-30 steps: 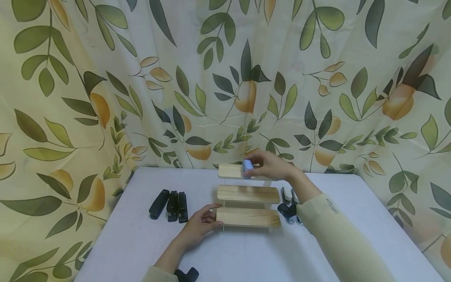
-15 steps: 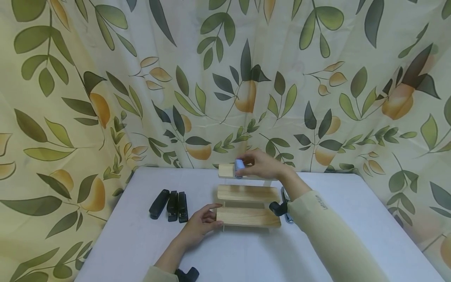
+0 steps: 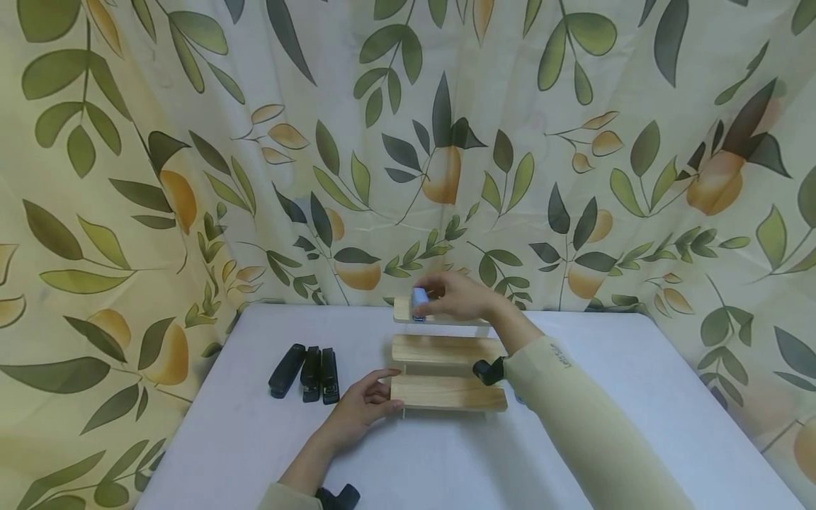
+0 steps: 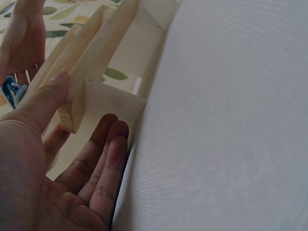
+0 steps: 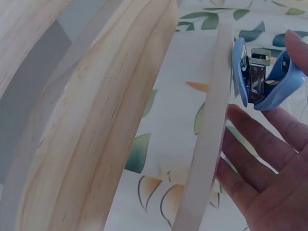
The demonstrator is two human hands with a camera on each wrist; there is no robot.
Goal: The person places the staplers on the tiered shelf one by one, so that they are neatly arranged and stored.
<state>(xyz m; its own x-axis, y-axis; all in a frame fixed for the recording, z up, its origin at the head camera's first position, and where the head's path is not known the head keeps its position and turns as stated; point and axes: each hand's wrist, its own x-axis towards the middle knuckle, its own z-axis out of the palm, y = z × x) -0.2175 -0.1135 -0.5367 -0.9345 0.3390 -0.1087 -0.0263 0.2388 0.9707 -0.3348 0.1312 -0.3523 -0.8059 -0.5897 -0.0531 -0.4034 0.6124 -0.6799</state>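
Note:
My right hand [image 3: 455,297] pinches a small blue stapler [image 3: 419,303] at the left part of the stepped wooden rack's top board [image 3: 401,309]. In the right wrist view the stapler [image 5: 267,77] sits side-on against the board [image 5: 204,144], its metal inner parts showing between blue covers. My left hand [image 3: 366,405] holds the left end of the lowest board [image 3: 449,394]. The left wrist view has the thumb on one side of the board end [image 4: 70,118], with the other fingers [image 4: 103,178] stretched beside the clear side support [image 4: 113,98].
Several black staplers [image 3: 310,373] lie side by side on the white-covered table [image 3: 210,439], left of the rack. The rack's middle board [image 3: 446,350] bears nothing. Right of the rack, metallic items are mostly hidden by my right forearm. A leaf-and-fruit patterned curtain [image 3: 408,142] hangs behind.
My right hand has slid leftward along the top board with the blue stapler. The right forearm now covers the metallic items at the right. My left hand has stayed put.

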